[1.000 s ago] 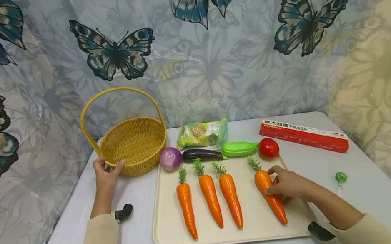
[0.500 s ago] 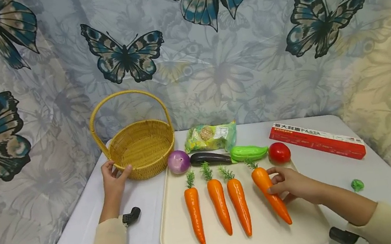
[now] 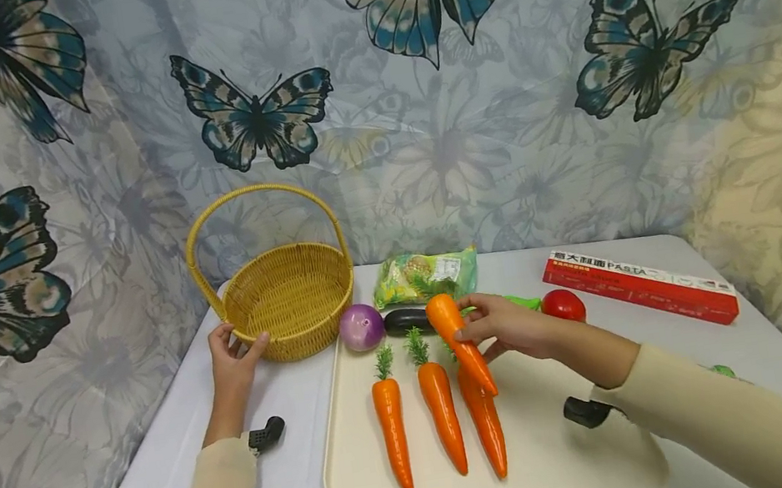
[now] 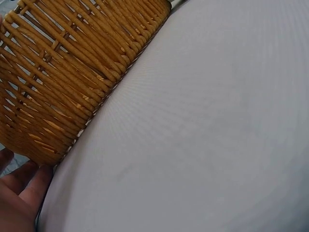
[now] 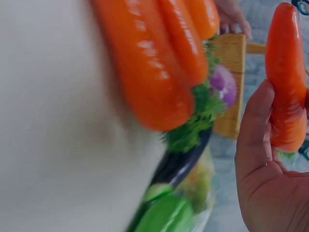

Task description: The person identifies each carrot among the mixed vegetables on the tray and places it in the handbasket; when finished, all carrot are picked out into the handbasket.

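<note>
My right hand grips an orange carrot and holds it above the tray. In the right wrist view, this carrot lies between the thumb and fingers. Below it, another carrot is partly hidden. Two more carrots, a left one and a middle one, lie on the tray with green tops pointing away. My left hand holds the near left side of the yellow wicker basket; in the left wrist view its fingers touch the weave.
Along the tray's far edge lie a purple onion, an eggplant, a mostly hidden green vegetable and a tomato. Behind are a green packet and a red pasta box. A butterfly-print cloth hangs behind.
My right hand has lifted the carrot off the right of the tray and carried it leftward and away, over the other carrots. My left hand stays at the basket. The head view has shifted slightly.
</note>
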Demonstrator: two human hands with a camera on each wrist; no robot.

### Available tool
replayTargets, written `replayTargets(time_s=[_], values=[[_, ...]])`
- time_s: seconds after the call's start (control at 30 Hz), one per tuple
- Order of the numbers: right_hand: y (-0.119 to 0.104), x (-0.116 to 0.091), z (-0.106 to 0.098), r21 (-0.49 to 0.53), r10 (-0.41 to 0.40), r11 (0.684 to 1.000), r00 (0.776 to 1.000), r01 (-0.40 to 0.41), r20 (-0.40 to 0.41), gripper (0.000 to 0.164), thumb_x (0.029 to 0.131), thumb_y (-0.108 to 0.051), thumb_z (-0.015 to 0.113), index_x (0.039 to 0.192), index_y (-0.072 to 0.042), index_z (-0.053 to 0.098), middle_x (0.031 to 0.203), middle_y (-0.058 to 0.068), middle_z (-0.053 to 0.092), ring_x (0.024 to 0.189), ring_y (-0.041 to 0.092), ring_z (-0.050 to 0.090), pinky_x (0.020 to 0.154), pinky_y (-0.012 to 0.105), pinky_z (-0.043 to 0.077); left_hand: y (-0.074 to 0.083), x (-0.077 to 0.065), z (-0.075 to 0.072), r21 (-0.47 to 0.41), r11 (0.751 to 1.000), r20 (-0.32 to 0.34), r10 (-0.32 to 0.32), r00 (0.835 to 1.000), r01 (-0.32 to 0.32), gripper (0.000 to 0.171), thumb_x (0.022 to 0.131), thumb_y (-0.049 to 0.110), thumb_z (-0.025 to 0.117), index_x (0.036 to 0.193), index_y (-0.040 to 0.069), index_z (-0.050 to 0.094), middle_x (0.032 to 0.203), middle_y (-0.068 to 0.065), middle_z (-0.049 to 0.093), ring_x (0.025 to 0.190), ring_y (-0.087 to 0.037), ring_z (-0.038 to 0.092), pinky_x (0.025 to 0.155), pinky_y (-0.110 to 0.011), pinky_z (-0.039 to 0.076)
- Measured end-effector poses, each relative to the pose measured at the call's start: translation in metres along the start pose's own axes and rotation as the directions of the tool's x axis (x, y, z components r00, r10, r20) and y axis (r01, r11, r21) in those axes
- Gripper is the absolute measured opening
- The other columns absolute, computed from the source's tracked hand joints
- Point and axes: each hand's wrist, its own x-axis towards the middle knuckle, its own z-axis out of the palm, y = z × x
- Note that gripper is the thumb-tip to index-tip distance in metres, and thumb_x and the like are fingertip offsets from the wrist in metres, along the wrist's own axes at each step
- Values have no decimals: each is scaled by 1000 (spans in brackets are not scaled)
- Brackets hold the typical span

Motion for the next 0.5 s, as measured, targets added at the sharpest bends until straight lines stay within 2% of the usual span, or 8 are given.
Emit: replayTargets(time_s=[0.17,0.5], values=[[-18,33,19,5,-16,1000,1000,16,11,63,91,-18,67,142,-3,33,111,19,56,86,28,61,72,44,57,-3,-3,-2,-1,1000,12,-10,1000,10,78,88,28,74,140,8,19,158,-12,15,141,-30,26,110,-47,31],[-44,102,51,35,-29,999,998,27,48,57,90,-15,68,138,-6,38,116,20,58,94,32,64,75,46,57,-2,0,2,-24,1000,-12,16,1000,-16,73,88,22,74,137,7,22,155,-14,21,139,-32,29,110,-48,31]])
